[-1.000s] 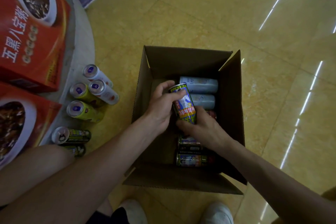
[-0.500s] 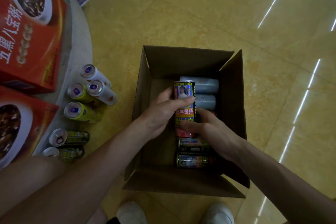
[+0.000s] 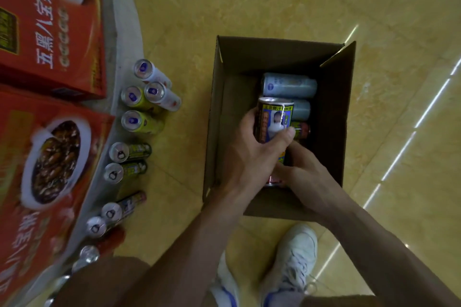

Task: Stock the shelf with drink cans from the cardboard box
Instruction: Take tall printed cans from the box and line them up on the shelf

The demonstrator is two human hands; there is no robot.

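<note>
The left hand (image 3: 252, 154) holds 1 can (image 3: 274, 119) upright over the box (image 3: 217, 117); the right hand (image 3: 303, 173) is low in the box, wrapped around another can (mostly hidden); 2 pale cans (image 3: 289, 85) lie inside; more cans (image 3: 139, 121) stand on the floor by the shelf (image 3: 122, 20).
</note>
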